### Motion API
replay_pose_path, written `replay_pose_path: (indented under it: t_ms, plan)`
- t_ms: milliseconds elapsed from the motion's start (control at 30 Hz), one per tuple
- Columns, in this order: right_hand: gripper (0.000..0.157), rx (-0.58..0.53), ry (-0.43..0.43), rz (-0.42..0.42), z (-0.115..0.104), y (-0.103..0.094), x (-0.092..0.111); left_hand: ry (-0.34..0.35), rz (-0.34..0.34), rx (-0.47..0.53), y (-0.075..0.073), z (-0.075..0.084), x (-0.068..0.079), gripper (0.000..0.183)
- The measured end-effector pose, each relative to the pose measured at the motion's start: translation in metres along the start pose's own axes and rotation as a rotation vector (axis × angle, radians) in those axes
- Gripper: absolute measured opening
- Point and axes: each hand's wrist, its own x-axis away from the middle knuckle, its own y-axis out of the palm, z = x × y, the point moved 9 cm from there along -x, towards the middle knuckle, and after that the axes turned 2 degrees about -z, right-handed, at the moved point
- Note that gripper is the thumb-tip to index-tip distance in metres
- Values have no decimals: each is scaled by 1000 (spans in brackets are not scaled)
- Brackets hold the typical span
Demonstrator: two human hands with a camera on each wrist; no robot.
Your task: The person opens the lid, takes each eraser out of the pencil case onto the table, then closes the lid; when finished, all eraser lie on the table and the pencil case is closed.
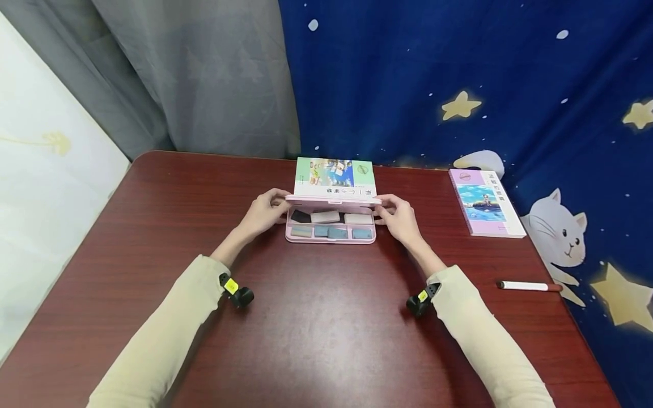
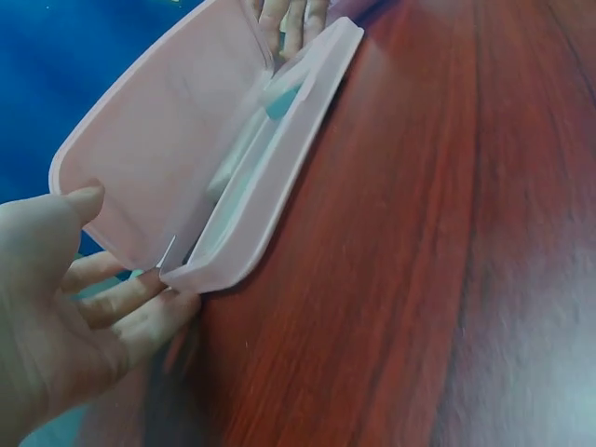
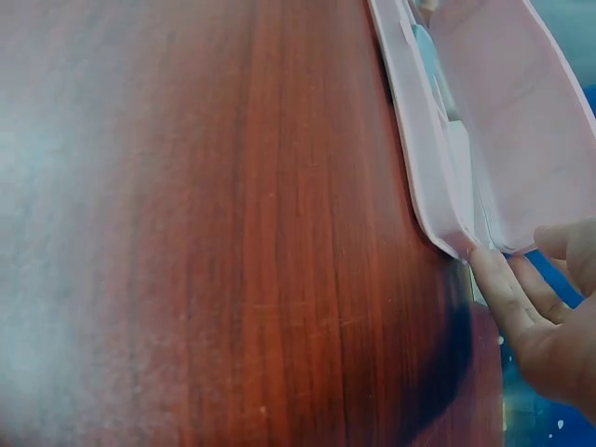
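A pink pencil case (image 1: 330, 241) stands at the far middle of the table with its hinged lid (image 2: 158, 140) raised partway. Whitish eraser-like blocks (image 1: 325, 217), a black piece (image 1: 301, 216) and several bluish-grey pieces (image 1: 336, 233) lie in its compartments. My left hand (image 1: 265, 211) holds the case's left end, thumb on the lid's edge and fingers by the hinge corner. At the opposite end my right hand (image 1: 398, 217) grips in the same way; its thumb is on the lid (image 3: 521, 121) and its fingertips touch the base's corner.
A green-and-white book (image 1: 334, 175) lies just behind the case, partly covered by the lid. Another book (image 1: 484, 204), with a purple-and-white cover, lies at the far right. Nearer on that side is a white marker (image 1: 528, 286). Curtains (image 1: 377, 85) hang along the table's back edge.
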Motion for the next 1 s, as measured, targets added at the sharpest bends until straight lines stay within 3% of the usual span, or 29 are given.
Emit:
replay_pose_path:
  t_ms: [233,633,1000]
  plan:
    - [23,-56,49,44,7,-2,-7,-69,89,-4,-5,-2,-10,31]
    - [25,-65,152,88,14,-3,-17,-108,157,2,-7,-4,-17,32]
    - [29,-52,232,120,25,-2,-23,-151,263,-125,-9,-10,-23,38]
